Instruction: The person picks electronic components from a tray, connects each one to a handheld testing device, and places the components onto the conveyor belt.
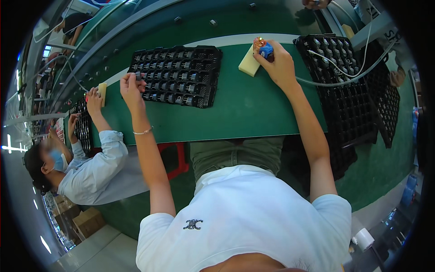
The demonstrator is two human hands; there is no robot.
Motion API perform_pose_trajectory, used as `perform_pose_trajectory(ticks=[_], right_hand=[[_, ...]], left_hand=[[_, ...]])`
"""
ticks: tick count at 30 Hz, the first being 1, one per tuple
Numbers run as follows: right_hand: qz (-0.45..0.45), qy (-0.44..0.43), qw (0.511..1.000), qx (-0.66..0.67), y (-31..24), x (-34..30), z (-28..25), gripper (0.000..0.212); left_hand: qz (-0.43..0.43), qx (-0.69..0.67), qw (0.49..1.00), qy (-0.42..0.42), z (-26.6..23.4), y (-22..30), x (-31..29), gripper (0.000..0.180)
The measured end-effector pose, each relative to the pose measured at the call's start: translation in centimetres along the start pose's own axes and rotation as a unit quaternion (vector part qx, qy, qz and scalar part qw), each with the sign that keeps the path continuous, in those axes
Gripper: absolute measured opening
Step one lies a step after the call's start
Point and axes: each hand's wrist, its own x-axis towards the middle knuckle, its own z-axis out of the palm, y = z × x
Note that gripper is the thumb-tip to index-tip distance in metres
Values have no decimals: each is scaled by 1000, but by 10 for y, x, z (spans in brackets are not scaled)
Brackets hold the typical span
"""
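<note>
My left hand is closed in a pinch on a small dark grey cylindrical part, held over the left edge of a black tray. Rows of similar small metal-and-black parts sit in that tray's pockets. My right hand grips a blue object with a shiny coppery top; its exact kind I cannot make out. That object is beside a pale yellow foam block, and whether the two touch is unclear.
At the right, another black tray holds parts at its far end; a clear hose crosses it. Further trays overlap beside it. On my left, a masked co-worker works at the same green table. Loose parts lie beyond the rail.
</note>
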Motion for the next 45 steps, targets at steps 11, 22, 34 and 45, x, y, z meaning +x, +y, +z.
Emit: perform_pose_trajectory(ticks=[11,22,34,45], right_hand=[[-2,-2,1000,-27,26,61,20,41],[5,12,984,-178,79,160,75,52],[123,-238,858,438,-67,17,9,35],[221,-296,763,531,-78,-22,22,38]], left_hand=[[-146,-380,891,-202,62,30,-90,38],[-169,-392,868,-252,97,47,-136,31],[-24,-233,952,-197,121,75,-130,20],[-55,-224,932,-278,123,70,-132,22]])
